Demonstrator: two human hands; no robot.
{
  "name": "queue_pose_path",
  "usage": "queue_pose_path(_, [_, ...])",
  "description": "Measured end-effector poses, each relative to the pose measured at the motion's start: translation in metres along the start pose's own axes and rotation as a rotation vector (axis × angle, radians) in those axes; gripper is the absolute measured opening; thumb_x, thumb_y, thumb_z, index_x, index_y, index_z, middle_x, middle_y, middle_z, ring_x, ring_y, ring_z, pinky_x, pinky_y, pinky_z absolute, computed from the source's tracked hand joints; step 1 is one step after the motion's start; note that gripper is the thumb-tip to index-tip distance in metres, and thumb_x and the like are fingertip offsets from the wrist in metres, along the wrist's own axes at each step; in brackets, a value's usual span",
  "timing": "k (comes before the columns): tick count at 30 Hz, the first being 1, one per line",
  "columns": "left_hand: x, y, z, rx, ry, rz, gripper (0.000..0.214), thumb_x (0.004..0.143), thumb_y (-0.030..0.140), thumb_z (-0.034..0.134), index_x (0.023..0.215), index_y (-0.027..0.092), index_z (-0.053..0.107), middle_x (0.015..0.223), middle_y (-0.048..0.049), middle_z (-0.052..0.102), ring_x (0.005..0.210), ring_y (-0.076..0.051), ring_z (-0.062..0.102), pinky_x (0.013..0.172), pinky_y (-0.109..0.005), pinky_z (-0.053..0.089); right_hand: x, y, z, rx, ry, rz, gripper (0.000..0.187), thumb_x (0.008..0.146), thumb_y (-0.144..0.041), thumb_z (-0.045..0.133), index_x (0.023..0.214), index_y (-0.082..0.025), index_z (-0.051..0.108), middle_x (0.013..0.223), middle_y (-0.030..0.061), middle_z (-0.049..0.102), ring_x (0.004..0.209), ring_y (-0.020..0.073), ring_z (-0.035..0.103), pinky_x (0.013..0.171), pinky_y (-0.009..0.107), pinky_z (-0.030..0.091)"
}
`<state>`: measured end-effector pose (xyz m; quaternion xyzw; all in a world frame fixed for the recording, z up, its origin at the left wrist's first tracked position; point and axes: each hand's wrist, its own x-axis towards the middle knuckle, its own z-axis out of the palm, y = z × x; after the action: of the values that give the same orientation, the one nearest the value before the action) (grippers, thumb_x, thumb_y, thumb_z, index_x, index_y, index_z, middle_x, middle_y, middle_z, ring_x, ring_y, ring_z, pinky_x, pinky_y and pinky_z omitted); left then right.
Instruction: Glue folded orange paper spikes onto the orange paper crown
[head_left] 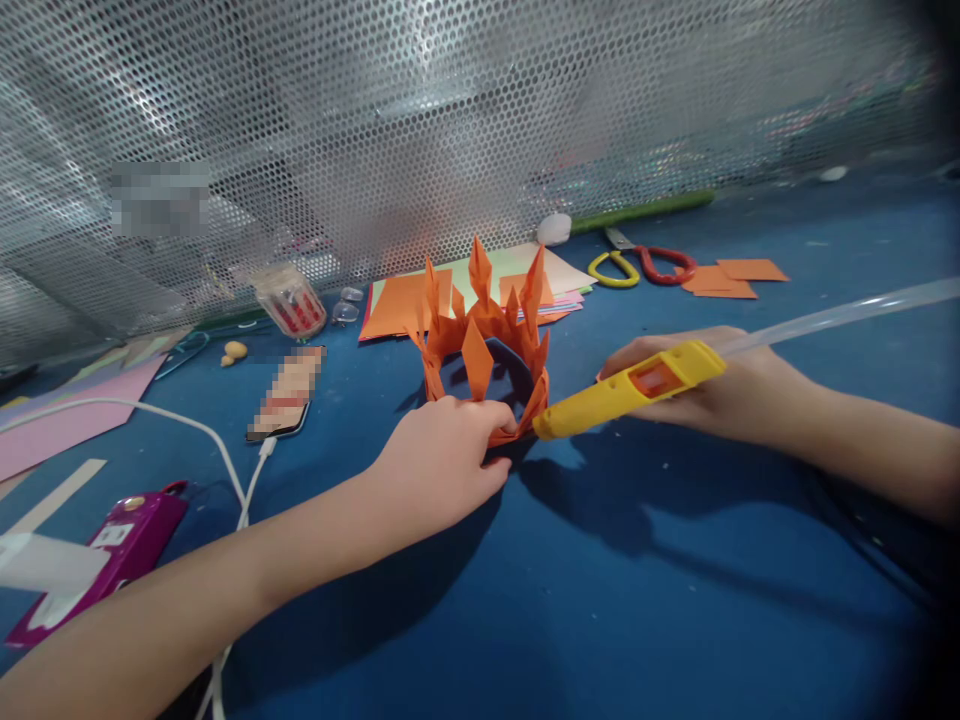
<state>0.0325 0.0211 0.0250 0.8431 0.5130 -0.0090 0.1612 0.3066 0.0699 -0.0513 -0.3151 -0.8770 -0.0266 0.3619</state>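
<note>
An orange folded-paper crown with pointed tips stands on the blue table in the middle of the view. Its near lower edge is pinched by my left hand, thumb below and fingers above. From the right, my right hand grips a yellow hot glue gun, its body partly covering the fingers. A clear glue stick sticks out of the gun's back end. The gun's tip is at the crown's lower right edge; whether it touches I cannot tell.
Behind the crown lie stacked coloured papers. Scissors and orange paper squares are at the back right. To the left are a phone on a white cable, a jar and a purple case. A perforated metal screen bounds the back.
</note>
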Motion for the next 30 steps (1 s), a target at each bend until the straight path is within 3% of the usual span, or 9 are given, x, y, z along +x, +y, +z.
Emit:
queue_pose_path(8, [0.0,-0.0009,0.0006,-0.004,0.012,0.009,0.027,0.084,0.02,0.064,0.109,0.02,0.074,0.051,0.0067,0.048,0.055,-0.018,0.055,0.065,-0.031,0.04,-0.0044,0.0031,0.0018,-0.017,0.007,0.02,0.035,0.095,-0.057,0.053,0.101,-0.026,0.067,0.076,0.0005,0.072,0.057,0.0158,0.065,0.051,0.029,0.047])
queue_pose_path(21, [-0.0017,-0.0005,-0.0003,0.035,0.017,0.011,0.024,0.084,0.021,0.062,0.105,0.02,0.074,0.055,0.0044,0.057,0.062,-0.02,0.063,0.072,-0.034,0.048,-0.004,0.0038,0.0018,-0.013,0.0,0.022,0.036,0.095,-0.056,0.054,0.1,-0.023,0.068,0.075,0.002,0.072,0.056,0.0163,0.065,0.051,0.029,0.048])
queue_pose_path(30, [-0.0005,-0.0008,0.0002,0.035,0.028,0.024,0.024,0.083,0.022,0.062,0.104,0.02,0.074,0.056,0.0042,0.056,0.062,-0.021,0.062,0.068,-0.033,0.045,-0.0029,0.0013,0.0003,0.021,-0.016,0.051,0.04,0.094,-0.059,0.053,0.1,-0.023,0.07,0.077,0.0034,0.074,0.061,0.0184,0.067,0.055,0.03,0.052])
